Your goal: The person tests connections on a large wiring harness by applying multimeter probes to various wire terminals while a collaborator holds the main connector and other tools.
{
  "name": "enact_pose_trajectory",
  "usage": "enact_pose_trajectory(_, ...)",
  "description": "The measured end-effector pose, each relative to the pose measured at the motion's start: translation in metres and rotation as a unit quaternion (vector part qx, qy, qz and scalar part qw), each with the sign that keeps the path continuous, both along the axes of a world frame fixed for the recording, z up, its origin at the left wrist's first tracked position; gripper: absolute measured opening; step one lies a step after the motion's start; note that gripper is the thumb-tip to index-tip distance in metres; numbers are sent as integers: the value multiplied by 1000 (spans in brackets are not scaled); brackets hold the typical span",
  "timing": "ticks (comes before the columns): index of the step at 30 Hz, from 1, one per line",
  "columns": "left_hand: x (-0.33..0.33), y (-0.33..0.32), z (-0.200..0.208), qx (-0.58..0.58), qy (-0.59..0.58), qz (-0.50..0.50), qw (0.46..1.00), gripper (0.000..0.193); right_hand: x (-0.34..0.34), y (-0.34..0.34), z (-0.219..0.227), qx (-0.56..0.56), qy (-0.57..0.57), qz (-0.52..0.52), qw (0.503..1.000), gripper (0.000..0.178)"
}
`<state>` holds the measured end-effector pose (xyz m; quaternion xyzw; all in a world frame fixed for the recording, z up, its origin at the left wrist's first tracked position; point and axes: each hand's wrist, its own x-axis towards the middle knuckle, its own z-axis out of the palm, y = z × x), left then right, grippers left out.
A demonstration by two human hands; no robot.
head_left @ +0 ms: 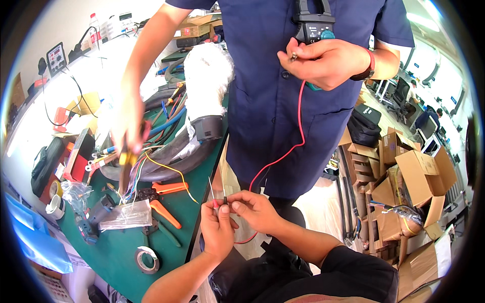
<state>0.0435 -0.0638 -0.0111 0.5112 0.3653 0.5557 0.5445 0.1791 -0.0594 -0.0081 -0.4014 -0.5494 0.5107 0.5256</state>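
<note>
Both my hands are closed, close together at the table's right edge. Between the fingers of my left hand (218,231) is a red test probe (215,204), its thin metal tip pointing up. My right hand (256,213) pinches a black test probe (225,200) just beside it, also tip up. A red lead (275,160) runs from near my hands up toward a clamp meter (314,29) in front of a co-worker's chest. The co-worker's one hand (326,59) is below the meter, pinching a small metal end. Their other hand (127,123), blurred, grips a yellow-handled tool (128,157) over the table.
On the green table (118,257) lie orange-handled pliers (165,214), a tape roll (147,260), a clear plastic bag (126,215) and thick black cables (184,160) with coloured wires. Cardboard boxes (417,174) stand on the right. The co-worker stands directly opposite me.
</note>
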Motion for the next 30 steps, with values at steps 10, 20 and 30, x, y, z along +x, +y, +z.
enact_pose_trajectory(10,0,0,0,1,12,3,1000,20,2,0,-1,-8,-1,24,1000,27)
enact_pose_trajectory(20,-1,-1,-1,-1,14,8,1000,18,3,-1,0,-12,-16,21,1000,27)
enact_pose_trajectory(30,1,0,-2,-8,6,3,1000,16,1,0,-7,7,-4,-10,1000,23)
